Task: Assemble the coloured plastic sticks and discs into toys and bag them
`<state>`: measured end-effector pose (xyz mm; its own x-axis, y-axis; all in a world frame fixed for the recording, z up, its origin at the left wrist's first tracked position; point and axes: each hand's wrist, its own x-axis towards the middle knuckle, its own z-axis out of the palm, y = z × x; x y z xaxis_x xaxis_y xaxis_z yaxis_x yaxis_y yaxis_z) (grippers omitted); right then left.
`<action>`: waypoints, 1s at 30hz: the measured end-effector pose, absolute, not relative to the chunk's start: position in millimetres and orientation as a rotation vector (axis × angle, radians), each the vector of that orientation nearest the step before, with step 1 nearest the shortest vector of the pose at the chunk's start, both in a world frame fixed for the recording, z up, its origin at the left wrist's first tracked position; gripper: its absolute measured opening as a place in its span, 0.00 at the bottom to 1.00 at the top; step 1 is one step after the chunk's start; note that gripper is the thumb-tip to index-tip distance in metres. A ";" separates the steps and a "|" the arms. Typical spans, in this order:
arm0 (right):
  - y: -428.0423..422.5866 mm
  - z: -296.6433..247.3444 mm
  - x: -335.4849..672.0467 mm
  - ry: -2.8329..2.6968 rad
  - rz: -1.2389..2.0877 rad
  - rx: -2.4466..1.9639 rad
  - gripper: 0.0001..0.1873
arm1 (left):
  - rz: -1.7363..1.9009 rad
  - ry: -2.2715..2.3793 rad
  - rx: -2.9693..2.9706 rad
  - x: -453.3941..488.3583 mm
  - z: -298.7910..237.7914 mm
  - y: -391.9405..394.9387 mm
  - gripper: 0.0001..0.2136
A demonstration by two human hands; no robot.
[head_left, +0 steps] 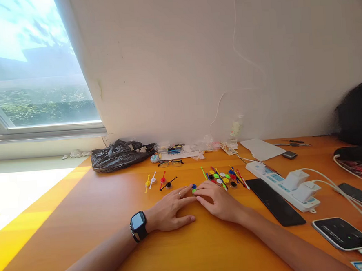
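My left hand (174, 208) rests low over the table, fingers stretched out and thumb apart. My right hand (217, 199) faces it with bent fingers, its fingertips close to those of the left. Between the fingertips sit a small green disc (194, 191) and a blue disc (194, 186), both partly covered. Beyond the left hand stand several arrow spinners on round bases: a yellow spinner (147, 183), a white spinner (152, 180), a red spinner (163, 180) and a black spinner (168, 184). Behind the right hand lies a pile of coloured discs and arrows (223, 177).
To the right are a black phone (275, 201), a white power strip (282, 186) with cables and a white-edged device (343, 233). Along the wall lie a black plastic bag (121, 156), eyeglasses (170, 163) and a sheet of paper (261, 148).
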<state>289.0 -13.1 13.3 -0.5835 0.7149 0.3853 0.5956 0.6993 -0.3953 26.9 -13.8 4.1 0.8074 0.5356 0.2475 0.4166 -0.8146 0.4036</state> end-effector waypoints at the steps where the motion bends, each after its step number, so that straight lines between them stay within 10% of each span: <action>1: -15.2 13.8 288.0 -2.381 0.343 -0.978 0.10 | 0.507 0.734 2.658 26.9 3.9 -14.0 0.34; 30: -5.3 9.2 291.4 -2.207 0.212 -1.210 0.08 | 0.447 0.795 2.728 28.6 8.2 -14.8 0.32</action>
<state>291.4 -5.3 9.2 -0.3999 0.8087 0.4314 0.7117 0.5706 -0.4098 28.6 -14.8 8.2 0.8023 0.5560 0.2173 0.4745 -0.8148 0.3330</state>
